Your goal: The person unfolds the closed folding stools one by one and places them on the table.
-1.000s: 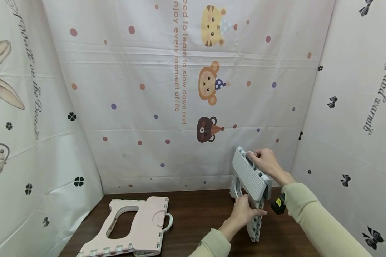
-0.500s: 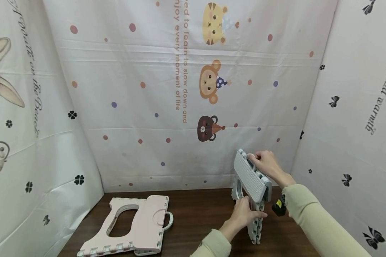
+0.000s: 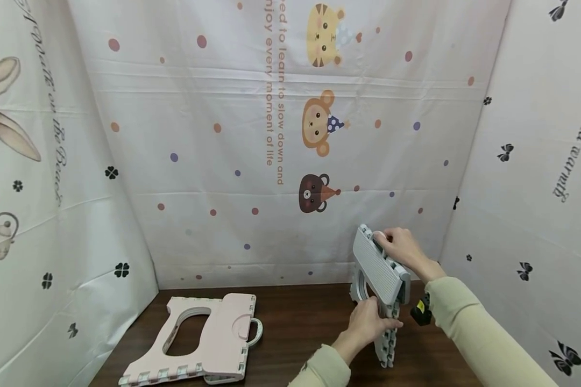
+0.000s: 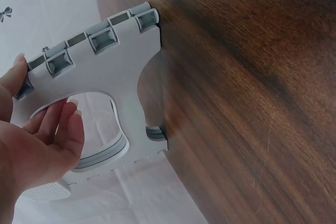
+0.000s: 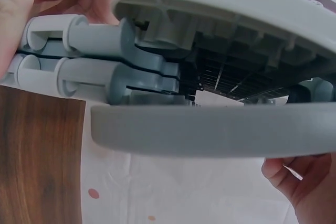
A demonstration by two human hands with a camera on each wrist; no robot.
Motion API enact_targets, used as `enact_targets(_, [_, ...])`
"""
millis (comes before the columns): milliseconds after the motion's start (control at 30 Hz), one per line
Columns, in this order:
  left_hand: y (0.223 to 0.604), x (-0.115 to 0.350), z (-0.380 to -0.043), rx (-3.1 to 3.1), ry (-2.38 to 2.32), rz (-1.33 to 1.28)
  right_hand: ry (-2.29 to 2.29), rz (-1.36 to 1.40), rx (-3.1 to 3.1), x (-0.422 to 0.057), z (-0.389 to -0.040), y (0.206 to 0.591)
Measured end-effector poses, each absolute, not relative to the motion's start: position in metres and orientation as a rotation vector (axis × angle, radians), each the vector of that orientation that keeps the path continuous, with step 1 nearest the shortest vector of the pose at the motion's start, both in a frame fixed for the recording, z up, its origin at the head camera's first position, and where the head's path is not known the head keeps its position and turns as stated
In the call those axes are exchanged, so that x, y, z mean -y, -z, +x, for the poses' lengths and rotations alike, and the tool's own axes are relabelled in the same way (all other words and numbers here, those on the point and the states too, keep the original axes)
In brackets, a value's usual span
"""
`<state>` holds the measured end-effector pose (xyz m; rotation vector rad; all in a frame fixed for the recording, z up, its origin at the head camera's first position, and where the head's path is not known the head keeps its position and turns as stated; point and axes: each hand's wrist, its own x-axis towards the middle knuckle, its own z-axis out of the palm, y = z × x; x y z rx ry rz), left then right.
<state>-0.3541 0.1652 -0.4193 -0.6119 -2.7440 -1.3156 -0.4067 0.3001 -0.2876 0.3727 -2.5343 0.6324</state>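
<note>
A grey folding stool, folded nearly flat, stands on edge on the table at the right of the head view. Its carry handle sits at the upper edge, where my right hand grips it. Lower down, my left hand holds a leg panel; in the left wrist view, its fingers pass into the oval opening and the thumb lies on the hinged edge. In the right wrist view, a narrow gap shows between the stool's two seat halves. Part of the right hand is hidden there behind the stool.
A pink folding stool lies folded flat on the dark wood table at the left, its handle loop pointing right. Printed cloth hangs behind and on both sides. A small black-and-yellow thing is by the right cuff.
The head view shifts slightly. Both hands keep their hold on the grey stool, which stays almost in place, and the pink stool has not moved.
</note>
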Motion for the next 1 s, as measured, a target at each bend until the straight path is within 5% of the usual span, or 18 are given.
enact_targets(1000, [0.415,-0.169,-0.354,2.759,1.262,-0.652,-0.543,0.371,2.635,-0.310,-0.397,0.275])
